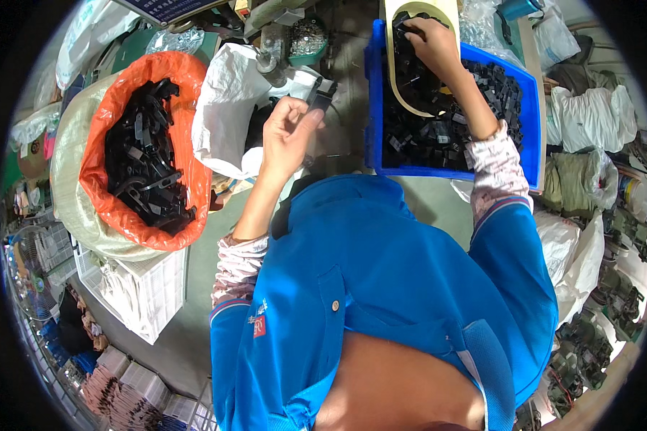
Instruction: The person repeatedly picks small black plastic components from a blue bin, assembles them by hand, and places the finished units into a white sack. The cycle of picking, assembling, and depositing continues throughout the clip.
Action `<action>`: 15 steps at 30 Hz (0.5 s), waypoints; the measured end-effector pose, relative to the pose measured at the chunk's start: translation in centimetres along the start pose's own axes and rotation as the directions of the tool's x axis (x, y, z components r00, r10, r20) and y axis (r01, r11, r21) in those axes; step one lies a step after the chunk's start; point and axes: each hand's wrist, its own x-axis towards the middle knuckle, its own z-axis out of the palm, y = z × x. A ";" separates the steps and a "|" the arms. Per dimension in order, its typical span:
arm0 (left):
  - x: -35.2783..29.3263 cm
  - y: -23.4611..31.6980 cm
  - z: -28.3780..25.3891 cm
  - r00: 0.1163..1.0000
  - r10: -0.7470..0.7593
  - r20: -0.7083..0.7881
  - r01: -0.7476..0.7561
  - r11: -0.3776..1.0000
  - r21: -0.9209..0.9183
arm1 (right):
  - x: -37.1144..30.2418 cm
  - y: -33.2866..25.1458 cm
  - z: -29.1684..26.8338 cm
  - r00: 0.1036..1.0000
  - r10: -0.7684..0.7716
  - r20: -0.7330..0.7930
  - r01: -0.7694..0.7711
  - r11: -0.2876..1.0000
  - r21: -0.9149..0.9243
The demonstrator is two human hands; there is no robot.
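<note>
A long black part (324, 93) is pinched near its lower end between the thumb and fingers of the left hand (287, 133), above and beside the mouth of an open white bag (223, 108). The fingers of the right hand (433, 44) are lowered among small black pieces (402, 75) in a cream tray (392, 68); whether any piece is gripped there cannot be told, as the fingertips are hidden. The tray is seen overlapping the upper left of a blue bin (438, 172), in which many loose black components (496, 93) are heaped. At the left, an orange liner (93, 165) is filled with darker black mouldings (140, 136).

Several faults may be anticipated. The long part could be twisted or dropped, since it is held near one end only; a loss into the white bag is judged likeliest. More than one small piece could be drawn out by the right hand, because the contents are crowded. If the tray were pressed at its edge, it could be tipped and its pieces mixed with those below. The heap could also be disturbed by the patterned cuff (492, 154), which is extended over the bin.
</note>
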 end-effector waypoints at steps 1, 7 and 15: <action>0.2 0.1 -0.1 1.000 -0.010 0.013 0.011 1.000 -0.006 | 0.2 1.0 1.0 0.999 -0.023 0.037 0.026 0.997 -0.069; 0.2 0.6 -1.6 0.991 -0.131 0.000 0.130 0.991 0.033 | -0.3 -0.5 -0.9 0.993 0.110 0.036 -0.110 0.994 -0.012; 2.7 -0.1 -2.3 1.000 -0.021 -0.018 0.024 0.982 0.187 | -5.0 -6.3 -4.1 0.897 0.358 0.258 -0.366 0.275 0.889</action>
